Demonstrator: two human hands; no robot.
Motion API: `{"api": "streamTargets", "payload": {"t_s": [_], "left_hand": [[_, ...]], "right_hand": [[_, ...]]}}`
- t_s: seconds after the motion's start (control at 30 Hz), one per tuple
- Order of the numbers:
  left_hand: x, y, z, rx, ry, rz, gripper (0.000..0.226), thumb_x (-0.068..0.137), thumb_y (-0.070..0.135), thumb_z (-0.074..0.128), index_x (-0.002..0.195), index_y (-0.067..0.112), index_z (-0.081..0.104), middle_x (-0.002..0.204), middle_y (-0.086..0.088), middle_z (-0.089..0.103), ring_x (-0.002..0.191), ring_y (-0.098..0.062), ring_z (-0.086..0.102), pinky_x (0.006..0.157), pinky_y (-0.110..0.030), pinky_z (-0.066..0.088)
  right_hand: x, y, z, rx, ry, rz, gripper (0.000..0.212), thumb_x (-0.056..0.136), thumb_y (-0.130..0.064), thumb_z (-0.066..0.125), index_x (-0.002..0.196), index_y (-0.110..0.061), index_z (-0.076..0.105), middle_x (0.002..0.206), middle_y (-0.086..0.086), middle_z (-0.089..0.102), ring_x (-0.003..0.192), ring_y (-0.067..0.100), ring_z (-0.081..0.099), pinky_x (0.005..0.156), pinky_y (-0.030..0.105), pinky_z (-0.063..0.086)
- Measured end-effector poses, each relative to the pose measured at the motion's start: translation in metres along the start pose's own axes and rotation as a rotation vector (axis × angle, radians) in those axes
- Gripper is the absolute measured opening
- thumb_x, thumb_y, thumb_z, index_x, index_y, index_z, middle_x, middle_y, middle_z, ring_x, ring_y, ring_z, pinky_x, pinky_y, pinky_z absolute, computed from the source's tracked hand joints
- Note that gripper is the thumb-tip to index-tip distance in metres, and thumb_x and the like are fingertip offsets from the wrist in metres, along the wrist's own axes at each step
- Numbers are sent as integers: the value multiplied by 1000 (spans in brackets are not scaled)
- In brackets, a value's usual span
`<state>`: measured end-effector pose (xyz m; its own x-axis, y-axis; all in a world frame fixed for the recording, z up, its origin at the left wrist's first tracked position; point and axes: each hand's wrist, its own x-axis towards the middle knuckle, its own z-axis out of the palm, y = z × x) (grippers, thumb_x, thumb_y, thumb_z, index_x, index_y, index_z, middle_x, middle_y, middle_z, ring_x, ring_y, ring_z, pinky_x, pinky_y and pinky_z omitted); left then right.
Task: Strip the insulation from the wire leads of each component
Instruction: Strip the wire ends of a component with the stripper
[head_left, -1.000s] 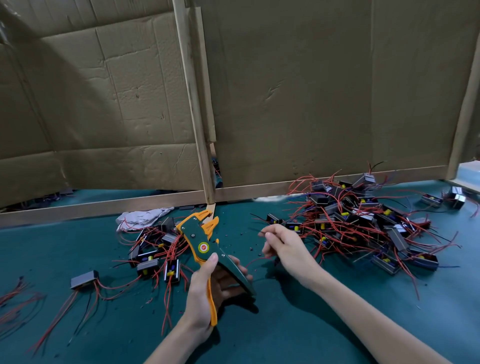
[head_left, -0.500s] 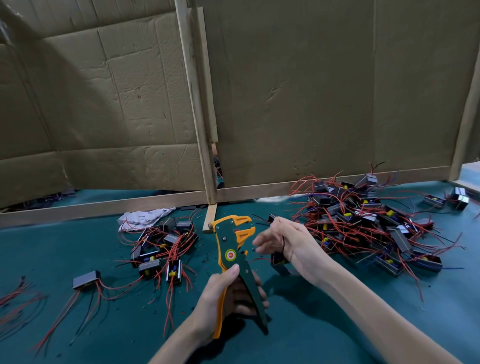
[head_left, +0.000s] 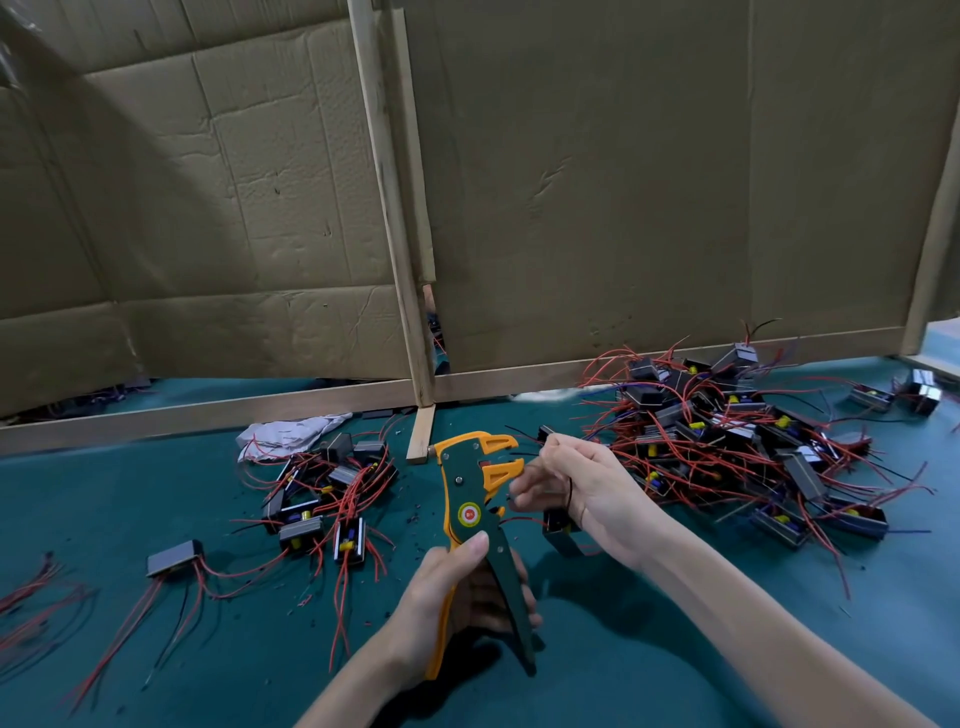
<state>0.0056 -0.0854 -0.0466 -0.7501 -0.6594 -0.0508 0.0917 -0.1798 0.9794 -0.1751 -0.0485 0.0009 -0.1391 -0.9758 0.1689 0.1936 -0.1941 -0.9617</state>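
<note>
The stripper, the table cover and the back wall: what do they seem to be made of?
Stripper: likely moulded plastic, matte orange and dark green shells. Table cover: probably felt or a similar cloth, teal, dull, without shine. Wall: brown cardboard, shown by creases and fold lines, on pale wooden battens.

Two hands are in view: left hand (head_left: 457, 587) and right hand (head_left: 582, 488). The left forearm (head_left: 358, 680) and right forearm (head_left: 753, 623) are bare from wrist to frame edge. The left thumbnail (head_left: 480, 540) is trimmed short. A thin dark line (head_left: 570, 491) crosses the right palm - whether band or wire cannot be told.
</note>
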Motion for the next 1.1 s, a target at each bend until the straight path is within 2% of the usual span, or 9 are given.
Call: {"api": "streamTargets", "payload": {"t_s": [0.07,0.2,0.3,0.4,0.6,0.67,0.8,1.0,1.1], "left_hand": [[0,1,1,11,4,1,68,57,64,75,84,2,71,83,-30,64,82,-46,66,79,-48,52],[-3,1,1,1,41,-7,58,65,54,68,76,-3,65,70,-26,58,64,-38,63,68,-47,54],[-4,-1,4,-20,136,-38,66,60,55,71,80,-6,54,60,-22,52,49,-31,55,51,-36,50],[-4,-3,6,-21,263,-1,71,53,58,70,86,2,43,53,-14,43,37,-23,41,40,-26,38],[0,0,5,-141,160,53,43,65,45,71,77,4,69,73,-22,61,64,-35,64,61,-42,55],[1,-1,2,-171,163,86,42,73,44,62,81,3,71,79,-24,63,73,-37,66,66,-43,56],[3,-2,3,-189,187,100,46,76,45,56,82,3,72,81,-24,64,76,-38,67,68,-43,55],[2,1,3,-248,234,107,42,77,37,63,87,-4,67,81,-25,62,75,-39,66,69,-46,56],[2,2,2,-260,253,102,47,78,42,53,86,-3,67,80,-25,62,75,-40,66,70,-47,56]], "right_hand": [[-1,-1,0,-5,-15,-3,58,101,-4,35,51,-22,56,70,12,69,59,20,66,65,28,56],[-2,-3,1,-8,-32,0,45,102,-5,35,63,-13,56,71,12,69,61,20,65,66,29,56],[-3,-4,2,-21,-38,-2,50,102,-7,35,59,-19,58,72,12,68,62,20,64,67,29,56],[-2,0,3,-28,-35,-3,38,103,-11,36,68,-12,50,73,12,68,66,22,62,72,33,55],[1,5,-2,-170,-13,43,25,99,-19,51,78,-15,37,94,12,70,87,22,68,78,35,54],[1,7,-5,-276,-28,30,32,96,-8,56,77,-14,30,86,18,65,82,26,68,76,35,53],[1,11,-7,-306,4,8,36,94,3,54,74,-13,29,67,4,63,62,18,59,59,25,50],[3,6,-15,-226,31,-16,31,92,-1,57,75,-13,34,67,6,67,57,10,54,57,18,45],[4,5,-17,-176,23,-8,6,92,-3,57,89,-7,54,61,-2,65,57,8,54,58,17,45]]}}
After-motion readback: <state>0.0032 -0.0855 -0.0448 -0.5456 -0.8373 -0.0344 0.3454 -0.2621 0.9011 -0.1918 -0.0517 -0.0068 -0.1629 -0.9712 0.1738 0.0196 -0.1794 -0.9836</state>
